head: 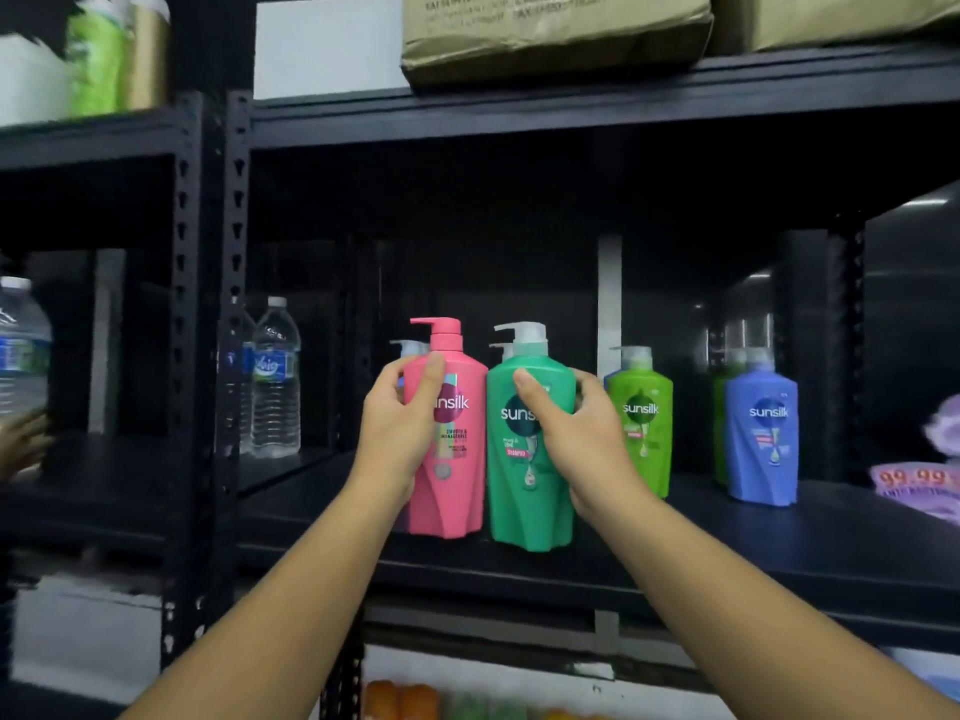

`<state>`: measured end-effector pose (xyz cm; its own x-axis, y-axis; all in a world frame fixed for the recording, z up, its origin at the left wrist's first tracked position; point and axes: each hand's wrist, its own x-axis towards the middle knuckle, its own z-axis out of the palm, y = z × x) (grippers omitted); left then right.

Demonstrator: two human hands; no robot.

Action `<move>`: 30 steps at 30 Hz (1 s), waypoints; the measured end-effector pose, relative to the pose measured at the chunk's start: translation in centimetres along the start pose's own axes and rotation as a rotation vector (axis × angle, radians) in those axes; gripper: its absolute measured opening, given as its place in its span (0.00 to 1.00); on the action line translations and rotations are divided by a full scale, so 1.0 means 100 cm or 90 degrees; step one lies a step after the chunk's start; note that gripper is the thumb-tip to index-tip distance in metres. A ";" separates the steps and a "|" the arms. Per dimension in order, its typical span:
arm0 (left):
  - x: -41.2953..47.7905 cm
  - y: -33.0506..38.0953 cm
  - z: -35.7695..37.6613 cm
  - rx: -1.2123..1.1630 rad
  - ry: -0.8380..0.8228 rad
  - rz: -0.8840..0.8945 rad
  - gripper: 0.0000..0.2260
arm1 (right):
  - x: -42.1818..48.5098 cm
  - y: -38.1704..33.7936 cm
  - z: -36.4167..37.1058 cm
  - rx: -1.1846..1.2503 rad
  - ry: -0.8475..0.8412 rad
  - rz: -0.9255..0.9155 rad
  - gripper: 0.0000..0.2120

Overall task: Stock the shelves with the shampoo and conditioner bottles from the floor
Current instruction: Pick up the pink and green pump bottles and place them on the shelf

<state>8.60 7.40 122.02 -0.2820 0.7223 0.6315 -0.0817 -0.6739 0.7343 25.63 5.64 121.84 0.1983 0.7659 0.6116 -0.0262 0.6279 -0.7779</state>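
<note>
Holding two pump bottles upright near the front edge of a dark metal shelf (pixel 727 543), I have one in each hand. My left hand (pixel 397 423) is wrapped around the pink bottle (pixel 457 501), with the thumb lying across its front just below the shoulder and the fingers curled behind. My right hand (pixel 576 439) grips the dark green bottle (pixel 519 511) just to the right of it, thumb on the label and fingers round its right side. The two bottles stand side by side, touching or very nearly so, and their bases seem to rest on the shelf board.

Farther right on the same shelf and set farther back stand a light green bottle (pixel 641 423) and, well apart from it, a blue bottle (pixel 761 439). More pump tops show behind the pink and dark green ones. At the far left of the shelf stand clear water bottles (pixel 275 376). On the shelf above sit cardboard boxes (pixel 556 28). Purple packets (pixel 919 485) lie at the right edge.
</note>
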 end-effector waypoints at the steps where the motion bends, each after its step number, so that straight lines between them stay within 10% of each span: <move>1: 0.004 -0.005 -0.001 0.006 0.001 -0.007 0.11 | 0.004 0.005 0.002 -0.006 0.000 0.004 0.23; 6: 0.014 -0.025 -0.003 0.060 -0.031 0.000 0.11 | 0.018 0.023 0.002 -0.085 -0.004 0.000 0.22; 13: 0.017 -0.064 -0.030 0.187 -0.266 0.029 0.43 | 0.011 0.055 -0.019 -0.293 -0.203 0.068 0.44; 30: 0.078 -0.116 -0.072 0.332 -0.185 -0.025 0.35 | 0.061 0.120 0.001 -0.312 -0.113 0.130 0.29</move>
<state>0.44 19.66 116.62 -0.0090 0.8080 0.5891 0.4135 -0.5334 0.7379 26.43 17.85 116.24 0.0677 0.9036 0.4230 0.4202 0.3587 -0.8335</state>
